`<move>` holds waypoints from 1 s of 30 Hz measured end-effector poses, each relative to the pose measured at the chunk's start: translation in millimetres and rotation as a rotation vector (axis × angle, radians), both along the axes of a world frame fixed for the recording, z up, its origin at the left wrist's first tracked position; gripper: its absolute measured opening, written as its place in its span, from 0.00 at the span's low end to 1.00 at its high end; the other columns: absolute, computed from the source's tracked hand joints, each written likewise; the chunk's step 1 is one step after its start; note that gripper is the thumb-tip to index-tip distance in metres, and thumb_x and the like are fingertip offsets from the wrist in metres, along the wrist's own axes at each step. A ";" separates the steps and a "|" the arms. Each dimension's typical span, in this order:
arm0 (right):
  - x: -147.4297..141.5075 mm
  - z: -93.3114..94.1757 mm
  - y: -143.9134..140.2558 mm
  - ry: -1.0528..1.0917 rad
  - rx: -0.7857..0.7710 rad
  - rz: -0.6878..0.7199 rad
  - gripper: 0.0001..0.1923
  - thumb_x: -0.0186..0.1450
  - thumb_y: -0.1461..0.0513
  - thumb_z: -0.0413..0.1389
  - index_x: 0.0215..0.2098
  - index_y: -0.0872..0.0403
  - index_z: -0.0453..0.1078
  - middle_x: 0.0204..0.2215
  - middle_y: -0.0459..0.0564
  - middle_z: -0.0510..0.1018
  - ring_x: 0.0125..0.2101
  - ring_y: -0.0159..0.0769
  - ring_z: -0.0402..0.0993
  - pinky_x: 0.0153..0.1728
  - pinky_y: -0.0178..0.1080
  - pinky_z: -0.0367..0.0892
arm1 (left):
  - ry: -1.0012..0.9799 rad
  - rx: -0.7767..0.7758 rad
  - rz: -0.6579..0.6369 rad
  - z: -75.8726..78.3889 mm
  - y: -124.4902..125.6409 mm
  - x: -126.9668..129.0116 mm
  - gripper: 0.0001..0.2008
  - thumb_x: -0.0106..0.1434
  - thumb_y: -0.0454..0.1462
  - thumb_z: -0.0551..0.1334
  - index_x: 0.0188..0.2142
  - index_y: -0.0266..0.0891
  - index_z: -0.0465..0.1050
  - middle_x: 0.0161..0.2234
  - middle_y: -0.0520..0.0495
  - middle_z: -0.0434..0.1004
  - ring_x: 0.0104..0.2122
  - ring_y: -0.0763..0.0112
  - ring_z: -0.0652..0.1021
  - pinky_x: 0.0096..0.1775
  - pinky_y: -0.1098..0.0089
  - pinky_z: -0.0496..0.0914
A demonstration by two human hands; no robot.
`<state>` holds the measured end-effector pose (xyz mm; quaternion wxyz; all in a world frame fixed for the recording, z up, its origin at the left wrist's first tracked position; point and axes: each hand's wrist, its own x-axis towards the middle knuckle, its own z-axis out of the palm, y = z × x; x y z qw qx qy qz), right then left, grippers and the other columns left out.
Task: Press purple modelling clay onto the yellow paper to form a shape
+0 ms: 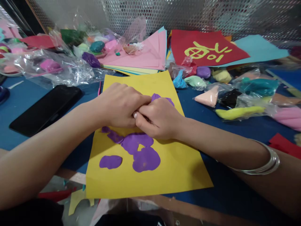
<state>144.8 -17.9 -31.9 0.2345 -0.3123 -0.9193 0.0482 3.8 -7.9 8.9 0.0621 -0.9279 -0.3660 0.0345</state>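
Hands first: left (121, 105) and right (162, 117) are both curled nearly closed, meeting above the yellow sheet (178, 172). Left is palm down, fingertips mostly hidden; right has its fingers folded, thumb side against the left. Can't tell if anything is pinched between them. Silver bangles (264, 168) sit on the right forearm.

Nearest: pale scrap paper (76, 201) below the counter (21, 100) edge, at left. The sheet lies lengthwise toward the wearer, near corner overhanging that edge.

Purple clay is flat on the sheet: a separate oval (110, 162) near left, a larger joined shape (146, 160) right of it with a small gap showing yellow, and another purple patch (169, 100) just past the right hand, partly covered by it.

Left of the sheet: black phone (45, 108), lying at an angle. Right: bagged clay, including yellow-green (240, 113), black (230, 98), peach (208, 96) and teal (258, 86).

Farther back: more bagged clay at left, pink sheets (148, 53) in a stack, red sheet (180, 44) with yellow marks, light blue sheet (261, 48) partly under it. Farthest: perforated metal panel (164, 12).
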 end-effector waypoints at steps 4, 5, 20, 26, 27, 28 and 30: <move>0.1 -0.1 0.1 0.010 0.004 0.005 0.23 0.61 0.59 0.38 0.22 0.58 0.72 0.16 0.48 0.69 0.16 0.27 0.54 0.22 0.37 0.39 | 0.009 -0.010 0.012 0.7 -0.6 0.5 0.08 0.48 0.42 0.51 0.21 0.40 0.59 0.18 0.49 0.66 0.17 0.74 0.63 0.22 0.70 0.46; 0.2 -0.2 0.2 0.015 0.003 0.006 0.23 0.61 0.59 0.39 0.22 0.58 0.72 0.16 0.48 0.69 0.16 0.27 0.54 0.22 0.37 0.39 | 0.012 -0.013 0.015 0.8 -0.6 0.6 0.08 0.48 0.42 0.51 0.22 0.40 0.60 0.19 0.49 0.66 0.17 0.74 0.63 0.22 0.70 0.46; 1.0 0.2 0.0 0.024 -0.029 0.014 0.23 0.61 0.59 0.39 0.23 0.58 0.73 0.17 0.48 0.70 0.17 0.27 0.53 0.22 0.36 0.40 | -0.019 0.024 -0.015 0.1 -0.7 -0.1 0.08 0.48 0.42 0.52 0.23 0.41 0.63 0.18 0.50 0.68 0.16 0.74 0.64 0.21 0.70 0.47; 1.4 0.5 -0.1 0.024 -0.031 0.011 0.22 0.61 0.59 0.40 0.22 0.58 0.72 0.16 0.48 0.70 0.17 0.27 0.52 0.22 0.36 0.40 | -0.014 0.037 -0.020 0.2 -0.7 -0.1 0.09 0.48 0.43 0.52 0.23 0.41 0.64 0.18 0.49 0.68 0.16 0.73 0.64 0.21 0.69 0.47; 1.4 0.5 -0.1 0.027 -0.029 0.012 0.22 0.61 0.59 0.40 0.22 0.57 0.72 0.16 0.48 0.70 0.17 0.27 0.51 0.22 0.36 0.39 | -0.015 0.040 -0.025 0.1 -0.7 -0.2 0.09 0.49 0.43 0.52 0.23 0.41 0.63 0.18 0.49 0.67 0.16 0.74 0.64 0.21 0.69 0.46; 1.4 0.4 -0.2 0.029 -0.027 0.013 0.22 0.61 0.59 0.40 0.22 0.57 0.72 0.16 0.48 0.69 0.17 0.27 0.51 0.22 0.36 0.39 | -0.015 0.043 -0.028 -0.1 -0.7 -0.3 0.09 0.49 0.43 0.52 0.23 0.40 0.63 0.18 0.50 0.67 0.16 0.75 0.63 0.21 0.70 0.46; 1.3 0.2 -0.4 0.031 -0.020 0.007 0.22 0.61 0.59 0.40 0.22 0.57 0.72 0.16 0.47 0.69 0.17 0.27 0.51 0.22 0.36 0.39 | -0.011 0.045 -0.025 -0.3 -0.5 -0.3 0.09 0.49 0.43 0.52 0.23 0.40 0.63 0.18 0.50 0.67 0.16 0.75 0.63 0.21 0.70 0.46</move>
